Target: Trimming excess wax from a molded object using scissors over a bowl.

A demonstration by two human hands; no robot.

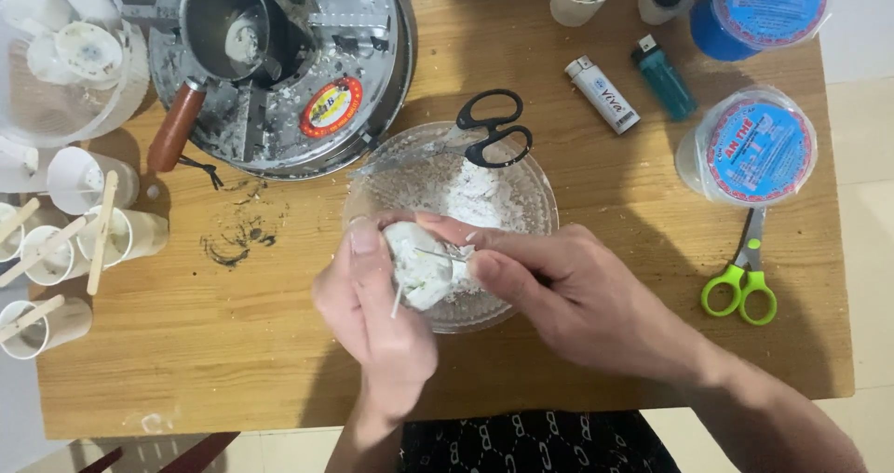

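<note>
Over clear glass bowl (535, 214) of white powder: left hand (372, 319) clasps white, partly coated lump (419, 266); right hand (568, 291) pinches thin stick (438, 254) at it. Filled white cups (56, 250) well left; black scissors (480, 138) on bowl's rim.

Scissors: we count two, black-handled scissors (484, 133) and green-handled scissors (745, 282).
Lighters: we count two, a white lighter (602, 94) and a teal lighter (663, 77).
Blue-lidded tubs: we see two, near tub (756, 147) and far tub (765, 7).
Glass bowls: we see one, the bowl (531, 184).
Hands: we count two, left hand (377, 315) and right hand (577, 296).
</note>
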